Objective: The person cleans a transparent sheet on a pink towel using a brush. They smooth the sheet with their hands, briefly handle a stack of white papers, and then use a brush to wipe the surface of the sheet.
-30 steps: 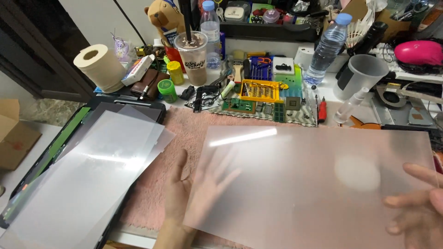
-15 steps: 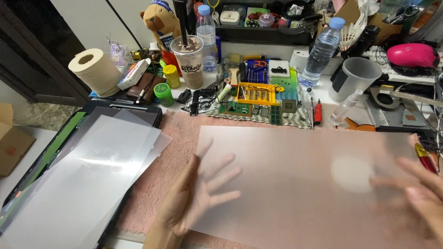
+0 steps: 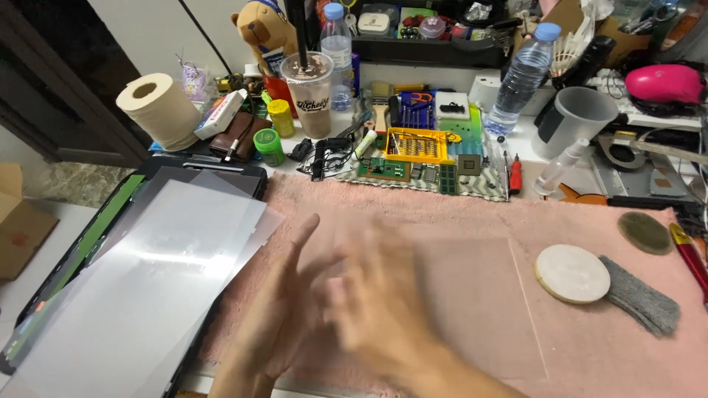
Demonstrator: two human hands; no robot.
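A frosted translucent sheet (image 3: 479,309) lies flat on the pink towel (image 3: 605,228), its right edge just left of a white round disc (image 3: 571,273). My left hand (image 3: 284,324) is over the sheet's left part with fingers spread, holding nothing that I can see. My right hand (image 3: 383,309) crosses in front of it, heavily blurred by motion, over the middle of the sheet. Whether it grips the sheet is unclear.
A stack of frosted sheets (image 3: 147,280) lies on a black panel (image 3: 243,173) at left. A grey pad (image 3: 640,304) sits beside the disc. Behind the towel: a paper roll (image 3: 155,110), drink cup (image 3: 310,92), water bottles (image 3: 522,77), yellow tool case (image 3: 419,144), circuit boards, measuring jug (image 3: 579,121).
The sheet has shifted left and toward me, uncovering the white disc and grey pad. My right hand swept from the right edge to the middle, next to my left hand.
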